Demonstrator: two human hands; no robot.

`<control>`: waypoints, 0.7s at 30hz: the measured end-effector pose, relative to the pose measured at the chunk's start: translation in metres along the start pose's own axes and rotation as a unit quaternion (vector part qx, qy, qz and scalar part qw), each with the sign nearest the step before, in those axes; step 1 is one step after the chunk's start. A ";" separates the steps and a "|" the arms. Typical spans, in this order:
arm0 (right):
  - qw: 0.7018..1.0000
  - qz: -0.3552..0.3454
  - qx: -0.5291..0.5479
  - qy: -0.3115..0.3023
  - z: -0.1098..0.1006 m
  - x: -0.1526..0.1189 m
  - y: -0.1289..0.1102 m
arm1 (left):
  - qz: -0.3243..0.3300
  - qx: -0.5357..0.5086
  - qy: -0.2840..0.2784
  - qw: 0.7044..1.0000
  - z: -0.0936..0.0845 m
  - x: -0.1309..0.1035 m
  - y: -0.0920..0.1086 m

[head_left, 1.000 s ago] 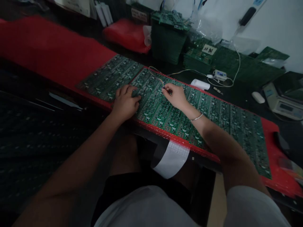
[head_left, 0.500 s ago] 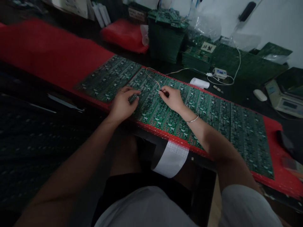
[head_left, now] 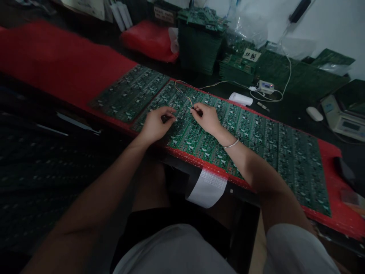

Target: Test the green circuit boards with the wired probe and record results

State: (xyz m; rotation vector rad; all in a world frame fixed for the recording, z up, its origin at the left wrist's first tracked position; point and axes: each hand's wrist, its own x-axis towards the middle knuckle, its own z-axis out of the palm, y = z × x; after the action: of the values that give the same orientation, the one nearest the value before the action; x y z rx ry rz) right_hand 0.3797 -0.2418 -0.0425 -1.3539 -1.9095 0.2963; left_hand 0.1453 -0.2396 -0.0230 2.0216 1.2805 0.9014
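Left: red sheet (head_left: 54, 61) on the worktop (head_left: 285, 111), circuit boards (head_left: 196, 141) laid along it. Left hand (head_left: 155, 123) over the boards, thumb and fingertips narrowly apart; cannot tell whether anything sits between. Next, thin wire (head_left: 189, 99), its end pinched in the right hand (head_left: 208, 118). Risk, judged: a tug on the slack could snag small parts. Farther right, clear bag (head_left: 249, 28); contents unreadable.

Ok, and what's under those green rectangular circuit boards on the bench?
Glossy red plastic sheeting shows beyond the near and right edges of the green rectangular circuit boards; whatever lies beneath their middle is covered.
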 end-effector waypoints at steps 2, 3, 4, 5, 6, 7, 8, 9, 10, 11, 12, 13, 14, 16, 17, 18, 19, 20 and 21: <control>1.000 0.001 0.003 0.001 0.000 0.000 0.000 | 0.013 0.002 -0.009 1.000 0.003 0.001 -0.001; 1.000 0.002 0.003 0.001 0.001 0.000 0.001 | 0.017 0.002 -0.015 1.000 0.005 0.002 -0.001; 1.000 0.004 0.003 0.000 0.001 0.000 0.001 | 0.019 0.000 -0.022 1.000 0.006 0.003 -0.001; 1.000 0.005 0.003 0.000 0.001 0.000 0.001 | 0.019 0.000 -0.028 0.999 0.007 0.003 -0.001; 1.000 0.006 0.003 0.000 0.001 0.000 0.002 | 0.019 0.002 -0.035 0.999 0.008 0.004 -0.001; 1.000 0.007 0.002 0.000 0.002 0.000 0.002 | 0.023 0.010 -0.040 0.999 0.008 0.004 -0.001; 1.000 0.006 0.002 0.001 0.002 0.000 0.002 | 0.030 0.025 -0.043 0.998 0.009 0.004 0.000; 1.000 0.004 0.001 0.001 0.002 0.000 0.002 | 0.042 0.046 -0.043 0.997 0.009 0.005 0.001; 1.000 0.002 -0.001 0.002 0.002 0.000 0.002 | 0.057 0.073 -0.042 0.995 0.009 0.005 0.002; 1.000 -0.001 -0.003 0.002 0.001 0.000 0.002 | 0.073 0.101 -0.040 0.991 0.010 0.005 0.003; 1.000 -0.002 -0.005 0.002 0.001 0.000 0.002 | 0.089 0.129 -0.038 0.987 0.010 0.005 0.004; 1.000 -0.003 -0.006 0.002 0.001 0.000 0.002 | 0.103 0.153 -0.038 0.982 0.011 0.005 0.005; 1.000 -0.003 -0.006 0.001 0.001 0.000 0.001 | 0.114 0.173 -0.039 0.978 0.011 0.005 0.006; 1.000 -0.002 -0.007 0.003 0.000 0.000 0.001 | 0.133 0.203 -0.046 0.969 0.013 0.006 0.007; 1.000 -0.002 -0.007 0.004 0.000 0.000 0.001 | 0.143 0.216 -0.051 0.965 0.014 0.006 0.007; 1.000 -0.002 -0.006 0.005 0.001 0.000 0.001 | 0.153 0.227 -0.057 0.960 0.014 0.007 0.008; 1.000 -0.003 -0.006 0.005 0.001 0.000 0.002 | 0.162 0.238 -0.064 0.955 0.015 0.007 0.008; 1.000 -0.004 -0.005 0.004 0.001 0.000 0.002 | 0.172 0.248 -0.072 0.951 0.015 0.008 0.008; 1.000 -0.005 -0.004 0.002 0.001 0.000 0.002 | 0.180 0.258 -0.079 0.946 0.016 0.010 0.008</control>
State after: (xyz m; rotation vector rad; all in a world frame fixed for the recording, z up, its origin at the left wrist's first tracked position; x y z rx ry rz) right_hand 0.3804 -0.2405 -0.0442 -1.3492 -1.9157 0.2807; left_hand 0.1651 -0.2358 -0.0238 2.7430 1.1603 0.5705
